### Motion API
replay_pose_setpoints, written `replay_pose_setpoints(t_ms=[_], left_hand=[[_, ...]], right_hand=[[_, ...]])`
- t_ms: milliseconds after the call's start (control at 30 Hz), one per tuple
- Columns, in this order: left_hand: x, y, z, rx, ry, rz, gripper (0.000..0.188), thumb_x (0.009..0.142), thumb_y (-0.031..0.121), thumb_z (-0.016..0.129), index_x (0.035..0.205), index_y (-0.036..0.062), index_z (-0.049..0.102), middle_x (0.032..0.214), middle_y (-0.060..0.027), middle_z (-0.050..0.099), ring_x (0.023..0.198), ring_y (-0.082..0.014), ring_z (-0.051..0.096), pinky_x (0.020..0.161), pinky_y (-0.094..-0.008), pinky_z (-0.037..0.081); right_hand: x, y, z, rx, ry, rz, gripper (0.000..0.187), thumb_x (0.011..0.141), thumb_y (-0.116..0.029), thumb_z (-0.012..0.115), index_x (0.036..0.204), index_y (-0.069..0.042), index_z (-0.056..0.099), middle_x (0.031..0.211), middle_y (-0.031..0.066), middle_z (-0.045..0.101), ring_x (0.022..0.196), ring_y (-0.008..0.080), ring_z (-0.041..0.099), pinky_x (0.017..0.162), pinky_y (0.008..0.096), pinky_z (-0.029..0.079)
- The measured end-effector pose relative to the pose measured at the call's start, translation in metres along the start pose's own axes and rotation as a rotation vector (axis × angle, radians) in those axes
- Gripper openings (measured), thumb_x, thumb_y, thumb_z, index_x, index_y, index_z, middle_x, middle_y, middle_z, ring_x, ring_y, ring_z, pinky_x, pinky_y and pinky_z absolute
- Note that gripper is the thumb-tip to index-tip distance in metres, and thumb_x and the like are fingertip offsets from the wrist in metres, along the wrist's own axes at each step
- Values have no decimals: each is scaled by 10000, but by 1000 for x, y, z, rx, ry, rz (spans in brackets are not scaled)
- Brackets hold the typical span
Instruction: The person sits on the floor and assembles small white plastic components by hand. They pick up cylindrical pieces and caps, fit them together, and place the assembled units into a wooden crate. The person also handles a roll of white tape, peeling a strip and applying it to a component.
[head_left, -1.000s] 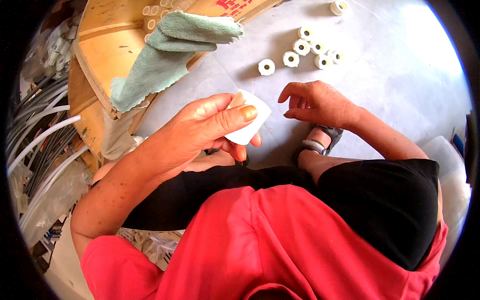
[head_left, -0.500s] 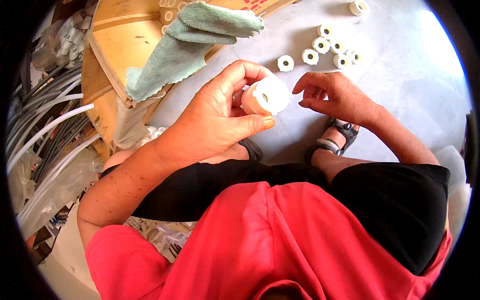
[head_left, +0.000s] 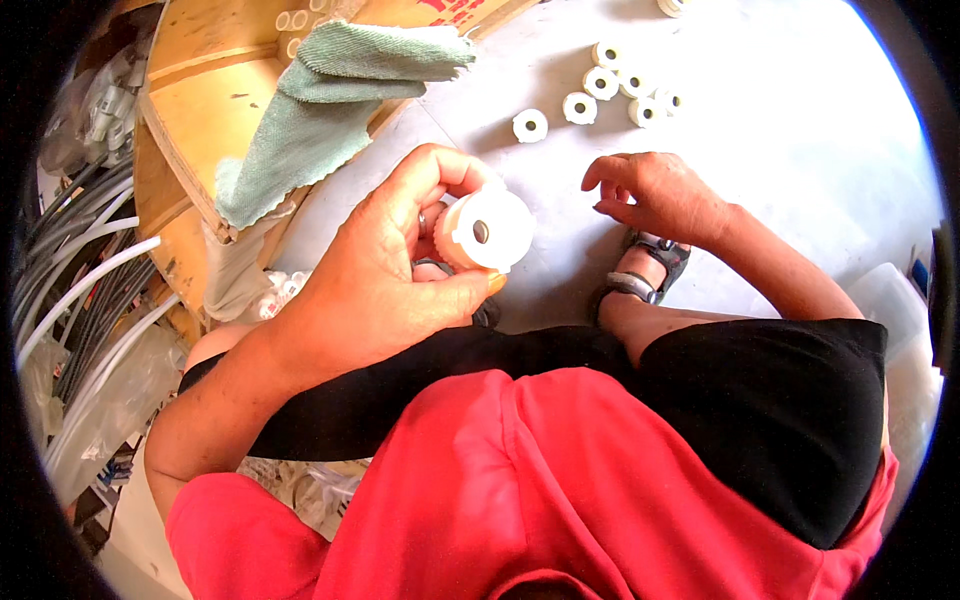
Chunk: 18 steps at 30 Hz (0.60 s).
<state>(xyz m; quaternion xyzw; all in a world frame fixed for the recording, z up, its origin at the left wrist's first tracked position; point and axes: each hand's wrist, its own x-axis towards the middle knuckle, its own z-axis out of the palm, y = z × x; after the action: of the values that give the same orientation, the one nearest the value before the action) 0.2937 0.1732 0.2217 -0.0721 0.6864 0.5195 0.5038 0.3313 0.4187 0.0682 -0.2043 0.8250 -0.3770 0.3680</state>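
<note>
My left hand (head_left: 370,270) grips a white round plastic fitting (head_left: 500,232) by its sides, fingers over the top and thumb underneath. A small dark hole shows in the middle of its bright face, and its rim is ridged. To the right of it, some way apart, hovers my right hand (head_left: 655,198). Its fingers are loosely curled, with a gap between index finger and thumb, and I see nothing in them. Several similar white fittings (head_left: 601,83) lie in a loose group on the floor beyond; a single fitting (head_left: 530,125) sits a little to their left.
A green cloth (head_left: 310,120) hangs over the edge of a wooden box (head_left: 220,110) at the far left; more white pieces (head_left: 292,20) are inside. Grey and white tubes (head_left: 90,270) and plastic bags crowd the left. My sandalled foot (head_left: 640,275) rests on the grey floor (head_left: 440,125).
The whole view has shifted, so the surroundings sit further left. My left hand still grips the fitting, its face now turned more toward me. My right hand stays loosely curled beside it.
</note>
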Motion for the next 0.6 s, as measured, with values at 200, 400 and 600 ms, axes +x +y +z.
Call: replay_pose_setpoints(t_ms=[200, 400, 600], left_hand=[[-1, -1, 0, 37, 5, 38, 427, 773, -56, 673, 1131, 15, 450, 1078, -81, 555, 995, -130, 555, 878, -291, 472], [-3, -4, 1, 48, -8, 84, 444, 772, -50, 686, 1139, 41, 453, 1063, -59, 549, 988, -114, 551, 878, -276, 455], [-1, 1, 2, 63, -20, 60, 447, 775, -46, 682, 1146, 45, 449, 1064, -49, 546, 989, -111, 548, 883, -277, 451]], right_hand=[[-4, 33, -3, -118, 151, 89, 171, 824, -100, 649, 994, -79, 633, 769, 72, 672, 716, 217, 661, 684, 337, 541], [-3, 57, -19, -361, 487, 155, 264, 822, -117, 637, 1084, -146, 612, 1023, 66, 585, 915, 232, 609, 775, 371, 532], [3, 65, -20, -529, 467, 188, 340, 830, -159, 615, 1167, -172, 576, 1088, 66, 539, 988, 260, 566, 793, 384, 522]])
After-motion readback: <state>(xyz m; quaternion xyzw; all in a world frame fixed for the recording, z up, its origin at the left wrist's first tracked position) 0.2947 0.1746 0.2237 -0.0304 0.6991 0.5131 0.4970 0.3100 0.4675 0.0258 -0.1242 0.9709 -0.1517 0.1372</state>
